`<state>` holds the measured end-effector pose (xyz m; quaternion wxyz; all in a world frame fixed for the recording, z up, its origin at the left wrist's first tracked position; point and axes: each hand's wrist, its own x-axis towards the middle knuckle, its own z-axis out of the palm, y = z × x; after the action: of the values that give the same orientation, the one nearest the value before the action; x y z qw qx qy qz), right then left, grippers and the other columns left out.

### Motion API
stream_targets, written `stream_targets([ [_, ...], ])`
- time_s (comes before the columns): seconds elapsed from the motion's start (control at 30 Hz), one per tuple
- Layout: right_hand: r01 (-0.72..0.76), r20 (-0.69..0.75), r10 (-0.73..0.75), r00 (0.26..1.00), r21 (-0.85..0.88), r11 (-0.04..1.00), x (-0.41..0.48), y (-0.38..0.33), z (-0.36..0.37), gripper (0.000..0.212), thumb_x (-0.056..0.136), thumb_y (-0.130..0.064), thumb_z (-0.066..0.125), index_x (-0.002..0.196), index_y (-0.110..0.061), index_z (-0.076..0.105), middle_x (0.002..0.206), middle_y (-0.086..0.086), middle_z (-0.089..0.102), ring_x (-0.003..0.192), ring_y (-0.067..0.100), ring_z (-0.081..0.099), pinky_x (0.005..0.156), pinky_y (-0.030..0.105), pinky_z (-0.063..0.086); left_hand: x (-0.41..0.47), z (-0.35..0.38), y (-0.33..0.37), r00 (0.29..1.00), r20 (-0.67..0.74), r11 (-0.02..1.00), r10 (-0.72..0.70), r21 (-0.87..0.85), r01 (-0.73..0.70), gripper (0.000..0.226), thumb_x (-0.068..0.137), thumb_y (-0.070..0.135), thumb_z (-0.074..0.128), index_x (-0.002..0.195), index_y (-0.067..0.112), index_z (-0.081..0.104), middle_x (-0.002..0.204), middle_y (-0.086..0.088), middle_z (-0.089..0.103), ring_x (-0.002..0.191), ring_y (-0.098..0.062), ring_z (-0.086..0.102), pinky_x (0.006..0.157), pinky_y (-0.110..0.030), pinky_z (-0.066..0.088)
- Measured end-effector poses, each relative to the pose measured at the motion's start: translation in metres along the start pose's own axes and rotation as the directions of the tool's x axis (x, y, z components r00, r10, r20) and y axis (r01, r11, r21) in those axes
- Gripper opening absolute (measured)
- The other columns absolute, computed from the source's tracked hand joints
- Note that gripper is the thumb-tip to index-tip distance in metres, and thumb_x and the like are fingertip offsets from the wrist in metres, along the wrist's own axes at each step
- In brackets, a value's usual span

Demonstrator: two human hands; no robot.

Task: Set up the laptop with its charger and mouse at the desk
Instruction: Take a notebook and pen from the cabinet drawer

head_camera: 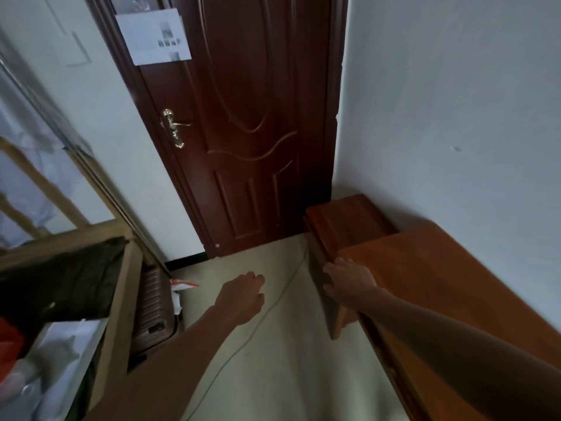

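Head view: the right hand (349,281) is on the near-left corner of the desk (440,284). Its fingers lie bent over the top edge and its thumb runs down the dark side panel, so it grips the corner. Blur hides finer detail of the hold. The left hand (241,299) hangs over the floor (273,375), left of the desk and apart from it. Its fingers are loosely curled and hold nothing.

A thin cord (258,323) lies on the floor between the two hands and runs from the desk's far end toward the near left. The desk stands along the right wall (455,101). A lower cabinet (346,220) stands just beyond the desk in the far corner.

A dark wooden door (258,117), shut, is at the far end, with a brass handle (174,126) on its left side and a paper sheet (153,36) near its top. A ribbed suitcase (151,308) stands at the left, against a wooden frame (121,299).
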<state>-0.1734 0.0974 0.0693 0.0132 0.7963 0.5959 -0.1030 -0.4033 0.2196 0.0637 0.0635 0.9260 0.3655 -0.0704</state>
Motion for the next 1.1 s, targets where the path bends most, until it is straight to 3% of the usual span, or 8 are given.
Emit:
stream_targets([
  [0.27, -0.063, 0.037, 0.064, 0.997, -0.028, 0.998, 0.153, 0.019, -0.035, 0.038, 0.094, -0.036, 0.046, 0.128, -0.019, 0.051, 0.126, 0.008, 0.053, 0.119, 0.028, 0.051, 0.093, 0.038, 0.046, 0.148, -0.029, -0.062, 1.0, 0.002, 0.999, 0.008, -0.038, -0.008, 0.039, 0.096, 0.032, 0.042, 0.131, 0.017, 0.047, 0.123, -0.004, 0.053, 0.112, -0.023, 0.054, 0.089, -0.038, 0.046],
  [0.5, -0.226, 0.038, 0.223, 0.974, 0.082, 0.971, 0.276, 0.02, -0.019, 0.036, 0.095, -0.038, 0.043, 0.125, -0.023, 0.055, 0.128, 0.006, 0.055, 0.119, 0.029, 0.053, 0.091, 0.036, 0.044, 0.295, -0.028, -0.136, 0.983, 0.063, 0.985, 0.171, -0.022, -0.17, 0.038, 0.095, 0.032, 0.042, 0.128, 0.015, 0.049, 0.125, -0.005, 0.052, 0.113, -0.023, 0.054, 0.09, -0.038, 0.047],
  [0.7, -0.427, 0.167, 0.399, 0.902, 0.201, 0.881, 0.337, 0.012, 0.019, 0.045, 0.093, -0.041, 0.046, 0.136, -0.03, 0.046, 0.132, -0.001, 0.053, 0.121, 0.023, 0.052, 0.091, 0.035, 0.048, 0.4, -0.036, -0.183, 0.936, 0.18, 0.949, 0.303, 0.033, -0.313, 0.033, 0.094, 0.032, 0.043, 0.121, 0.015, 0.051, 0.12, -0.006, 0.053, 0.113, -0.025, 0.053, 0.087, -0.038, 0.044],
  [0.83, -0.622, 0.258, 0.566, 0.783, 0.278, 0.732, 0.353, 0.026, 0.057, 0.049, 0.089, -0.047, 0.054, 0.135, -0.033, 0.047, 0.13, -0.001, 0.056, 0.115, 0.022, 0.058, 0.085, 0.033, 0.048, 0.464, -0.027, -0.175, 0.876, 0.279, 0.902, 0.394, 0.066, -0.427, 0.021, 0.091, 0.027, 0.043, 0.103, 0.013, 0.052, 0.109, -0.008, 0.057, 0.102, -0.028, 0.058, 0.079, -0.038, 0.044],
  [0.97, -0.757, 0.394, 0.647, 0.653, 0.342, 0.556, 0.367, 0.043, 0.108, 0.047, 0.088, -0.047, 0.055, 0.131, -0.03, 0.05, 0.131, -0.002, 0.057, 0.115, 0.022, 0.059, 0.087, 0.033, 0.048, 0.509, 0.007, -0.165, 0.829, 0.38, 0.901, 0.411, -0.027, -0.434, 0.034, 0.092, 0.029, 0.047, 0.122, 0.014, 0.053, 0.12, -0.006, 0.058, 0.111, -0.027, 0.057, 0.087, -0.038, 0.048],
  [1.03, -0.819, 0.47, 0.673, 0.571, 0.387, 0.424, 0.377, 0.054, 0.139, 0.049, 0.088, -0.046, 0.056, 0.132, -0.027, 0.05, 0.13, -0.001, 0.059, 0.115, 0.023, 0.059, 0.088, 0.033, 0.049, 0.535, 0.029, -0.161, 0.808, 0.435, 0.909, 0.397, -0.067, -0.411, 0.038, 0.092, 0.03, 0.051, 0.126, 0.015, 0.054, 0.124, -0.007, 0.06, 0.115, -0.026, 0.056, 0.092, -0.038, 0.049],
  [1.1, -0.878, 0.542, 0.717, 0.438, 0.43, 0.21, 0.383, 0.065, 0.172, 0.051, 0.087, -0.045, 0.059, 0.132, -0.023, 0.053, 0.13, 0.002, 0.06, 0.118, 0.025, 0.058, 0.09, 0.033, 0.047, 0.568, 0.054, -0.153, 0.778, 0.496, 0.915, 0.385, -0.097, -0.391, 0.041, 0.09, 0.031, 0.055, 0.127, 0.014, 0.055, 0.122, -0.009, 0.063, 0.113, -0.026, 0.058, 0.091, -0.036, 0.049],
])
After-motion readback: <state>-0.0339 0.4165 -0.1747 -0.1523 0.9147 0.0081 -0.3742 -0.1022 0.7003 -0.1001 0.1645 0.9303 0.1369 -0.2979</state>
